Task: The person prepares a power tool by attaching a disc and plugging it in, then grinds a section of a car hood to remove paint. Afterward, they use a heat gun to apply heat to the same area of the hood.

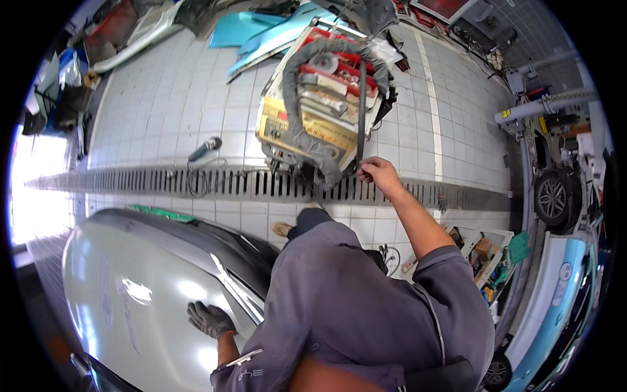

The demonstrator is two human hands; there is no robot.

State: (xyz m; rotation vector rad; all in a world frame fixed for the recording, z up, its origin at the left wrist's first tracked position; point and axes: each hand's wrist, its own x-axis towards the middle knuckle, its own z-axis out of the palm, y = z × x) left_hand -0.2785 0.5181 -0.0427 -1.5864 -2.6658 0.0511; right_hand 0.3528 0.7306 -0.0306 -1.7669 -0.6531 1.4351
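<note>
Already the right hand point(379, 173) pinches the black cable point(361, 111) hanging off the welding cart point(320, 98) across the floor drain point(215, 184); the gloved left hand point(209, 319) lies flat, ungripping, on the silver car panel point(150, 287). Seemingly, panel work hasn't begun.

Workshop floor, counted: 2 hands, 1 machine, 1 silver panel.

2 hands show: 1 gloved left hand point(210, 319) at lower left, flat on 1 silver car panel point(140, 287), and 1 bare right hand point(379, 175) at centre, pinching 1 black cable point(361, 111) that hangs from 1 red-and-yellow machine point(323, 98) at upper centre. 1 grey hose point(297, 124) loops round that machine. 1 floor drain grate point(222, 184) crosses the middle of the frame, with 1 handheld power tool point(205, 149) just above it at left. 2 light-blue body panels point(261, 32) lie at the top. 1 car wheel point(554, 198) shows at right, 1 open parts box point(486, 251) at lower right, and 1 shoe point(282, 229) near the centre.
</note>
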